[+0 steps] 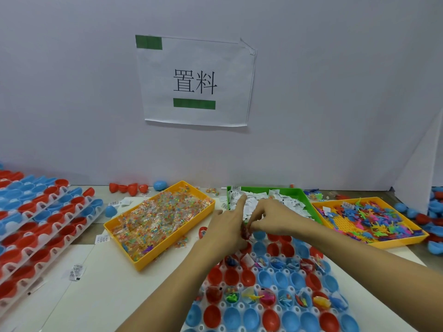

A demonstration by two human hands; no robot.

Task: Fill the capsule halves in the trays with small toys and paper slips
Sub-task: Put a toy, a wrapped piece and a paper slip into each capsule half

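A small red toy [245,231] sits pinched between the curled fingertips of the right hand [271,218] and the left hand [227,227], whose forefinger points straight, above the far edge of the capsule tray [275,279], near the green slip bin [275,200].

This looks like a small packing spot in a toy factory or workshop; a plain white wall [72,92] stands close behind the bench [79,291]; a paper sign [195,80] with two big printed words is taped on it; bins sit in a row, a yellow bin of little bagged beads [158,221], a green bin of paper slips [275,200] and a yellow bin of tiny plastic toys [369,219]; white trays full of red and blue capsule halves [36,224] are stacked at the left.
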